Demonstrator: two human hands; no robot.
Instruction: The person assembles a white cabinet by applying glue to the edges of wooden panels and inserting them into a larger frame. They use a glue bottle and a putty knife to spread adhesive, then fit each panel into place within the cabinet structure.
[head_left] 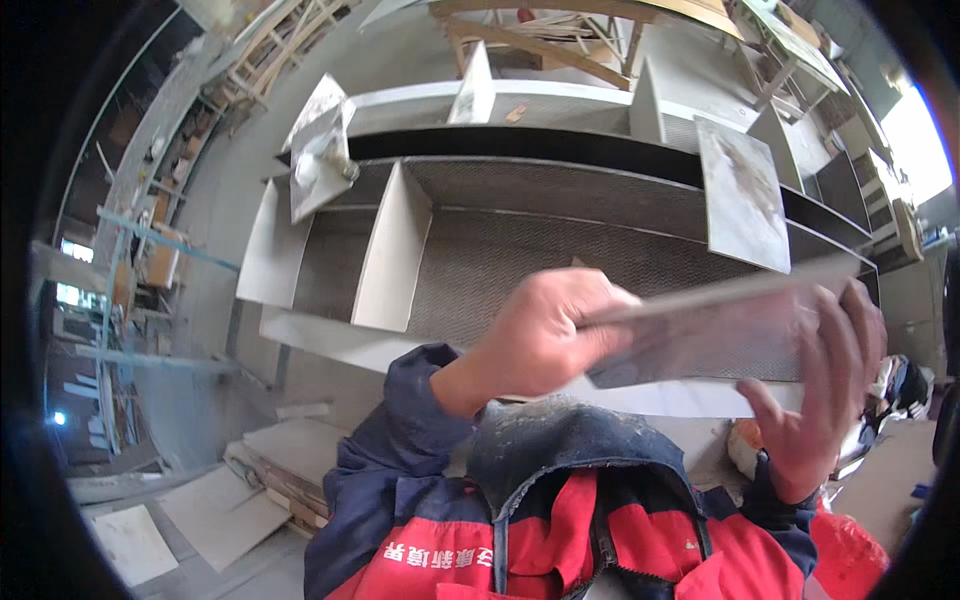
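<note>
In front of my chest, my left hand point(550, 335) is closed round the left end of a thin grey panel point(700, 325), which is tilted and seen nearly edge-on. My right hand point(815, 385) is at the panel's right end with its fingers spread and thumb apart. The fingers lie against or just beside the panel; blur hides which. Below the panel lies a long open cabinet frame point(385, 345) with a dark textured inside and a pale upright divider point(393, 245) in its left part.
A stained grey board point(742, 195) rests across the frame's right side. A small board with a crumpled white thing point(322, 165) sits at the left. Beyond stands a wooden trestle point(540, 48). Loose flat boards point(225, 515) lie at lower left, a red bag point(848, 550) at lower right.
</note>
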